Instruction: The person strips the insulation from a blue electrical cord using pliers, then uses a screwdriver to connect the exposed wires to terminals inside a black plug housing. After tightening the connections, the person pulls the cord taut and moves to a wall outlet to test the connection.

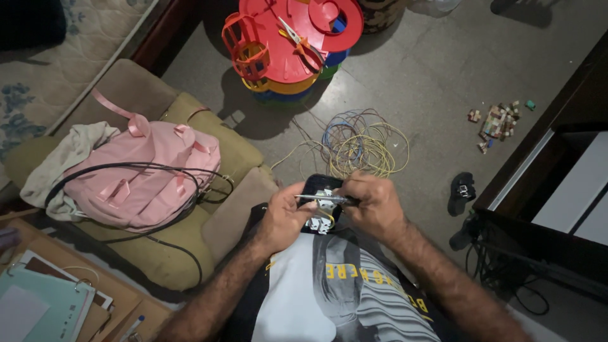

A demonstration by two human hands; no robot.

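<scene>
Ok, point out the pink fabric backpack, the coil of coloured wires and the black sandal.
pink fabric backpack (136,183), head view, middle of its front panel.
coil of coloured wires (364,144), head view, yellow loops at its centre.
black sandal (462,192), head view, its strap.

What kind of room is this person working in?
Probably a room in a home, not a workshop. A pink backpack lies on a cushioned seat, stacked plastic stools stand on the concrete floor, and a mattress edges the corner.

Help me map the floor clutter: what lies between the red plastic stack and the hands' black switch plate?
In the head view, a coil of coloured wires lies on the floor between the red plastic stack and the black switch plate.
</scene>
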